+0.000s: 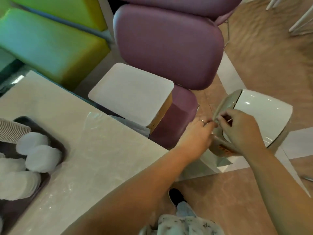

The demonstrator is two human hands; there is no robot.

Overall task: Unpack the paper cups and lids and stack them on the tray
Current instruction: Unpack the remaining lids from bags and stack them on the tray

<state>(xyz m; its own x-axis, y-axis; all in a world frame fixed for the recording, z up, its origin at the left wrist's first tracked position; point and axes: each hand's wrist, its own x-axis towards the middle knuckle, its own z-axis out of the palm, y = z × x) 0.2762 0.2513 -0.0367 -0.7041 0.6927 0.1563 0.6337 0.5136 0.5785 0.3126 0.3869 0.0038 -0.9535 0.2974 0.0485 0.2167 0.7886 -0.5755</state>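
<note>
From my feed both hands are off the table at 3 o'clock, working a plastic-wrapped sleeve (pixel 225 148): left hand (pixel 197 134) pinches the wrap near its top, right hand (pixel 240 131) curls round it and pinches something thin there, likely a tie, too blurred to say. Tray (pixel 61 150) at 9 o'clock already holds several white lid stacks (pixel 42 158) and a ribbed cup stack (pixel 11 131) lying across it. I'd say well along: this pack still needs opening and stacking.
</note>
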